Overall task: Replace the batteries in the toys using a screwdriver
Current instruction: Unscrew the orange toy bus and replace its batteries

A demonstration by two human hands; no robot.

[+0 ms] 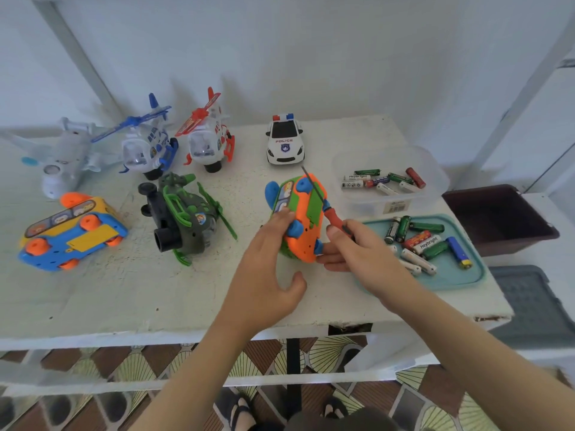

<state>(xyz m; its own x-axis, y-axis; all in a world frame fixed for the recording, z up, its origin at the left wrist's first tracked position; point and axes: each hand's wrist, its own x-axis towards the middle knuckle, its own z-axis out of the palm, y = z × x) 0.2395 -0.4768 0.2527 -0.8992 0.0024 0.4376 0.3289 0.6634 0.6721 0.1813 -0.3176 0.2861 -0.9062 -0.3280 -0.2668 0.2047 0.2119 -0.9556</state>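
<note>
An orange and green toy bus (306, 209) with blue wheels lies upside down in the middle of the white table (124, 290). My left hand (267, 269) rests its straight fingertips on the bus's left side. My right hand (357, 250) grips a red-handled screwdriver (326, 209), its shaft pointing away over the bus's underside, while its lower fingers touch the bus's near right end. A clear tub (435, 181) at the right holds several batteries (382, 181). A teal tray (473, 275) in front of it holds several more batteries (423, 241).
A yellow and blue bus (71, 231) and a green helicopter (183, 216) lie at the left. Behind stand a grey plane (65, 154), a blue helicopter (146, 144), a red helicopter (207, 135) and a police car (284, 141). A dark brown bin (497, 219) sits right of the table.
</note>
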